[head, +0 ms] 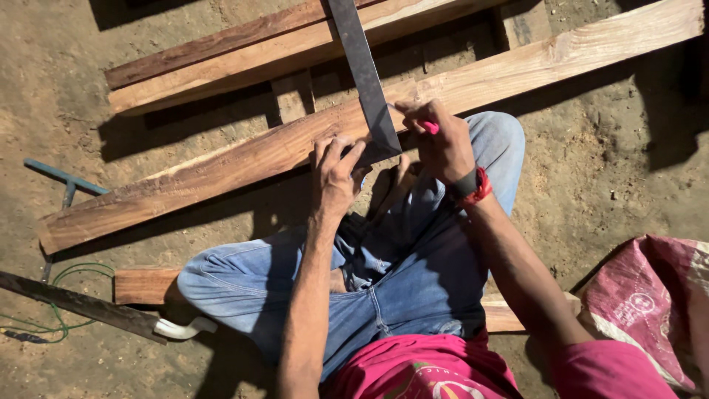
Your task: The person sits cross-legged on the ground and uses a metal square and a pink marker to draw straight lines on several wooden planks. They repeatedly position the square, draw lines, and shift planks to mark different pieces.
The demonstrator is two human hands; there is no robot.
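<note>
Left hand [336, 174] is spread flat, fingers pressing down on the corner of a dark metal square [365, 81] to pin it against the long plank [244, 159], so it's not really gripping anything, just holding the blade down. Right hand [442, 140] is curled tight around a pink marker [430, 127], pinched between thumb and fingers, with the tip sitting right at the edge of the square where it crosses the wood. Looks to me like the marking step: a line going across the plank along the square's edge. The plank runs diagonally over the dirt ground [613, 148], propped on short wooden blocks [294, 94], and the person sits low behind it on another bit of timber [144, 284], knees in blue jeans [384, 281] right up against the board. A second pair of boards [244, 52] lies parallel further back. Off to the left there's a dark metal bar [81, 303], some green wire [74, 277] and a bluish tool [63, 176] lying on the ground, and a pink woven sack [650, 303] sits at the right. My guess is the next bit needs the square kept dead still while the marker pulls along its edge; any slip of that flat hand and the line goes off square. Can't tell from here whether any line is drawn yet, the hand covers that spot.
</note>
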